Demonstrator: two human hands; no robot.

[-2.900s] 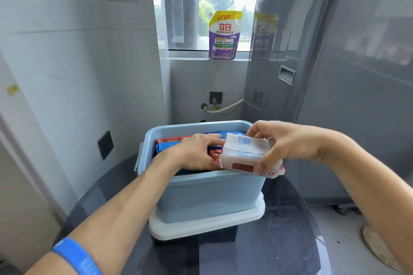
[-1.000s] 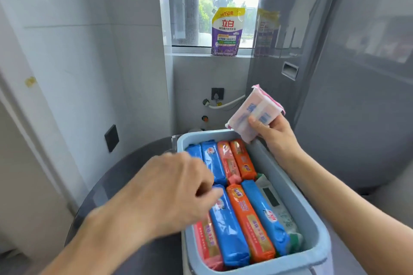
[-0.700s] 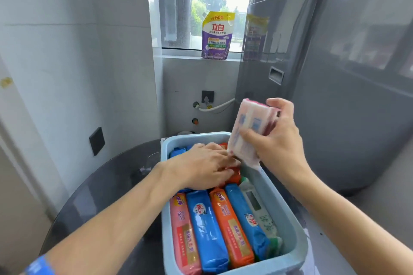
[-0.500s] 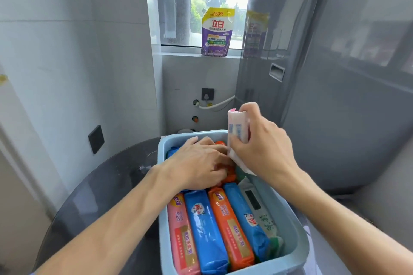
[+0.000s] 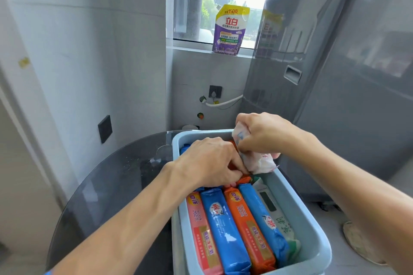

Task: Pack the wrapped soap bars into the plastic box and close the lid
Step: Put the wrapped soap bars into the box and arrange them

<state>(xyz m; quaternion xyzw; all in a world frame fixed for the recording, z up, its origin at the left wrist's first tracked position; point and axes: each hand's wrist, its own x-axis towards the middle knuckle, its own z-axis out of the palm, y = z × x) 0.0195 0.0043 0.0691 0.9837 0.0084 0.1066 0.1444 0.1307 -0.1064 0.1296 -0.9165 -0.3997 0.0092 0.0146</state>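
A light blue plastic box [image 5: 309, 225] stands on a dark round glass table [image 5: 107, 185]. Inside lie several wrapped soap bars side by side: pink [image 5: 200, 227], blue [image 5: 223, 227], orange [image 5: 248, 225], another blue [image 5: 266, 219] and a pale green one [image 5: 279, 214]. My right hand [image 5: 266, 134] grips a white-and-pink wrapped soap bar [image 5: 257, 161] on end at the box's far right side. My left hand [image 5: 212, 161] lies palm down on the far row of bars, its fingertips against the white bar. The far row is mostly hidden. No lid shows.
A grey washing machine [image 5: 335, 73] stands close to the right of the box. A purple detergent pouch [image 5: 230, 29] sits on the window sill behind. A tiled wall with a black socket [image 5: 105, 128] runs along the left. A hose [image 5: 223, 102] hangs on the back wall.
My right hand has brought the white-and-pink bar down from above the rim into the box's far right side. My left hand has stayed pressed on the far row.
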